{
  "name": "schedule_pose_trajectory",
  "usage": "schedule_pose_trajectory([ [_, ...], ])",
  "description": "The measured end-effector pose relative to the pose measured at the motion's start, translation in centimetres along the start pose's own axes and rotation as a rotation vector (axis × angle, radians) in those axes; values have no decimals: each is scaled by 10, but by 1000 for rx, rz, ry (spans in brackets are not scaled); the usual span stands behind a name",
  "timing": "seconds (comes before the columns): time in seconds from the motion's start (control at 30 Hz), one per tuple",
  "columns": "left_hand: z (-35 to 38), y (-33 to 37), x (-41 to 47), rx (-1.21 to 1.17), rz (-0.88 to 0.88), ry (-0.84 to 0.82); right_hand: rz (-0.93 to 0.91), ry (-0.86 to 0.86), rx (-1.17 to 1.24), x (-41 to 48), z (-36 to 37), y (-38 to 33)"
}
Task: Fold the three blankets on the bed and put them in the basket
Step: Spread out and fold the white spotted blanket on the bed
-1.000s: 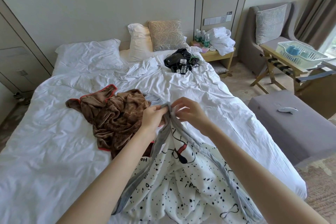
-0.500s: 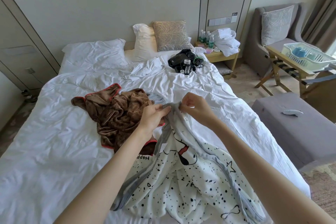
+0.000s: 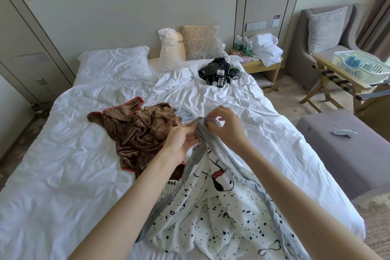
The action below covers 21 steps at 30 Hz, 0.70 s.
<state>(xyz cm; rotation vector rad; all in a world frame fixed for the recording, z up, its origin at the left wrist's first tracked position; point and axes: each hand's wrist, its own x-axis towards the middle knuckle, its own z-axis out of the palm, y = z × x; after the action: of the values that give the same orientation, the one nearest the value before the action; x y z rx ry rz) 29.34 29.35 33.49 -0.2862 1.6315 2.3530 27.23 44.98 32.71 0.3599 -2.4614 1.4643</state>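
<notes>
A white blanket with black spots and a grey border (image 3: 213, 213) lies bunched on the near part of the bed (image 3: 63, 175). Its grey corner is lifted off the bed between both hands. My left hand (image 3: 182, 140) grips the border from the left, and my right hand (image 3: 224, 125) pinches the same corner from the right. A crumpled brown blanket with red trim (image 3: 139, 131) lies just left of my hands. A bit of pale blue fabric (image 3: 182, 113) peeks out behind it. A light green basket (image 3: 363, 67) stands on a wooden rack at the far right.
Black devices with cables (image 3: 219, 74) lie near the head of the bed, by pillows (image 3: 202, 42). A nightstand (image 3: 259, 64) carries bottles and white towels. A grey bench (image 3: 346, 150) stands along the bed's right side, with an armchair (image 3: 325, 34) behind it.
The hands stay together on the blanket's grey corner. My right fingers have shifted along the edge and my left palm has turned upward under the border. The camera moved slightly.
</notes>
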Motion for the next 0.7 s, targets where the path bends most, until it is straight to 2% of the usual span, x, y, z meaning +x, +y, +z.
schedule_pose_trajectory([
  [0.07,-1,1,-1,-6,2,-2,-14,-19,3,0,-2,-3],
  [0.33,-6,9,-9,329,127,-70,-10,-222,-51,14,-11,-10],
  [0.47,-15,10,-8,413,212,-84,47,-302,53,19,-13,-14],
  [0.6,-21,14,-6,529,283,-46,134,-438,234,20,-17,-14],
  [0.7,-23,23,-6,691,316,-74,189,-628,191,21,-16,-9],
])
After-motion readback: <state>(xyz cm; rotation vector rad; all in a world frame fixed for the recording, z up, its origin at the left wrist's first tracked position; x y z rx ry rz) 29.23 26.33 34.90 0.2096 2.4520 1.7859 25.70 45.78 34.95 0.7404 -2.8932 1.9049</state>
